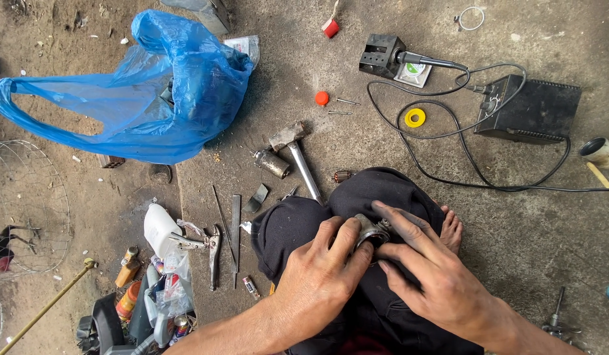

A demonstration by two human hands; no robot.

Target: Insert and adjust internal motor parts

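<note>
On knee: metal part (372, 231), axis unclear, gripped by left hand (321, 279), right hand (426, 266).

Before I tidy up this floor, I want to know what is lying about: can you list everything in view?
plastic bag: one, blue, upper left on the floor
hammer: one, metal, centre, above the knees
small cylinder part: one, dark metal, left of the hammer
pliers: one, grey, left of the knees
flat files: two or so, grey, beside the pliers
white bottle: one, lower left
soldering iron on stand: one, black, top centre
black box: one, upper right, cable attached
yellow ring: one, left of the box
orange cap: one, top centre
small metal part: one, grey, on the knees, in both hands
left hand: on the part
right hand: on the part
</note>
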